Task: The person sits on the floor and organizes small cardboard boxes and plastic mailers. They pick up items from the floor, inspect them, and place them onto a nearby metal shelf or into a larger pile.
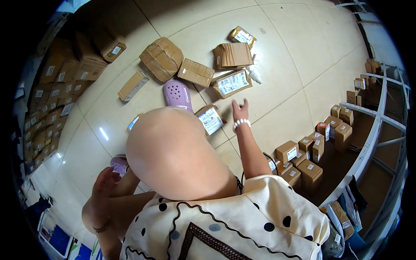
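Note:
My right hand [240, 111], with a white bead bracelet at its wrist, reaches over the floor. Its thumb and fingers are spread and hold nothing. Just beyond the fingertips lies a brown carton [232, 83] with a white label on its face. Another labelled carton [211, 120] lies to the left of that hand, partly hidden by my bent knee. Over my other leg, my left hand [104, 185] hangs with loosely extended fingers and nothing visible in it. A purple clog [177, 95] is on my foot.
Beyond my knee are a taped carton [161, 58], a smaller box [196, 73], a stack of brown cardboard pieces [233, 56] and a white bottle [255, 74]. Stacked cartons [56, 86] line the left. Several boxes [311, 172] stand by a white metal rack [380, 115] at right.

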Tool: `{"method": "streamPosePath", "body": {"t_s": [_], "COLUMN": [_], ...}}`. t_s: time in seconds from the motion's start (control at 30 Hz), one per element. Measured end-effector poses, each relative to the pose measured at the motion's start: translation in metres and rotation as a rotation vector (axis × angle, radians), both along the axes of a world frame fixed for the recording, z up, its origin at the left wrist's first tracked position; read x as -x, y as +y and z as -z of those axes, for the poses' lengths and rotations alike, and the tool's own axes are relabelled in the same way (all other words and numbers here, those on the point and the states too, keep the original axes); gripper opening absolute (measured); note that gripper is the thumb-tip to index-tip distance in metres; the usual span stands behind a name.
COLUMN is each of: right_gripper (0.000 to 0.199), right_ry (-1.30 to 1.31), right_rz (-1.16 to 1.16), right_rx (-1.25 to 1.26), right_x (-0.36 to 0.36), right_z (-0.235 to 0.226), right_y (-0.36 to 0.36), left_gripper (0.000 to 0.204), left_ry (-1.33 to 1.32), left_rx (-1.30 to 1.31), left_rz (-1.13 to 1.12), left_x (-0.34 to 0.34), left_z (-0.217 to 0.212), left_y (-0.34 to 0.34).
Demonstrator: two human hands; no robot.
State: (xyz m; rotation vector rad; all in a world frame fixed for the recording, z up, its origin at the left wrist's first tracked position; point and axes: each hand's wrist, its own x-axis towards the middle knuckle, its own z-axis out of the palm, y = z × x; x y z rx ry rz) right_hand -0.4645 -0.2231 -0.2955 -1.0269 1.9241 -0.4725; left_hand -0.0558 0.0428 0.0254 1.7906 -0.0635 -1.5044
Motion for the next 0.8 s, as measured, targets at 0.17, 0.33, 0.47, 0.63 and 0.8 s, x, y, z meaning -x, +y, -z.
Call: {"method": "streamPosePath", "body": {"t_s": [0.17, 0.33, 0.47, 0.63, 0.8], "right_gripper": [0.104, 0.09, 0.063, 0.025, 0.025], "right_ry": [-0.478, -0.37, -0.388, -0.492, -0.065], "right_rz": [0.305, 0.136, 0.107, 0.151, -0.269], "right_rx": [-0.578, -0.325, -0.278, -0.231, -0.182], "right_x": [-0.017, -0.035, -0.055, -0.076, -0.063], "right_z": [-0.038, 0.041, 0.015, 0.004, -0.039], "right_y": [0.063, 0.046, -0.008, -0.056, -0.08], "left_gripper": [0.04, 0.041, 0.04, 0.037, 0.034], "left_ry": [-0.089, -0.065, -0.121, -0.093, -0.091], "left_rx": [-0.039, 0.07, 0.005, 0.052, 0.075], "left_rz": [0.132, 0.208, 0.17, 0.182, 0.127], "left_x": [0.007, 0.013, 0.023, 0.023, 0.014], "left_z": [0.014, 0.024, 0.014, 0.029, 0.041], "left_y": [-0.002, -0.01, -0.018, -0.017, 0.003]}}
